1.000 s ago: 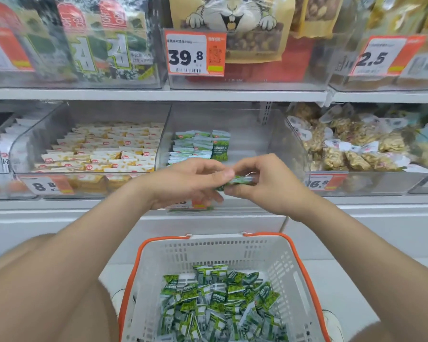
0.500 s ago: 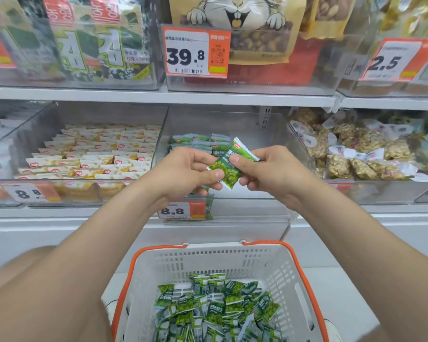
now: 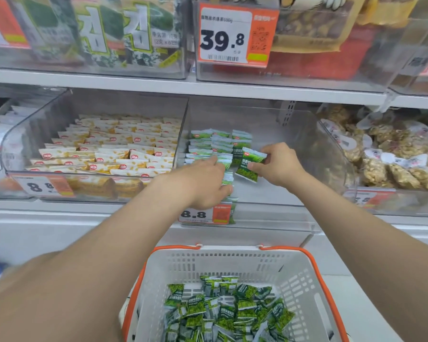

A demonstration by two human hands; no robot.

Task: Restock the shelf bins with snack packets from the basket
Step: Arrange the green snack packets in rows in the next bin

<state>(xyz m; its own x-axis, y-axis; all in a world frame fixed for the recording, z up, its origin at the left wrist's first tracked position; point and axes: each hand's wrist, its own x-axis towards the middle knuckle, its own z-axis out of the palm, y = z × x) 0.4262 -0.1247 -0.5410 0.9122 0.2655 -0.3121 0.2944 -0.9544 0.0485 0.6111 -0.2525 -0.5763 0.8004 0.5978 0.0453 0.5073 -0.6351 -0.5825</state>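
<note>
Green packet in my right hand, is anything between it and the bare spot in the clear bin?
Nothing visible does. The right hand pinches the green packet inside the clear bin, above bare floor beside the stacked packets. The left hand grips a small bundle to its left, clear of the path.

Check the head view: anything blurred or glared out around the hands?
Head view: the green packet pinched by the right hand and the packet stack gripped by the left hand are sharp; the 8.8 tag far left is smeared; the clear bin wall looks hazy; the shelf edge bows from the wide lens.
</note>
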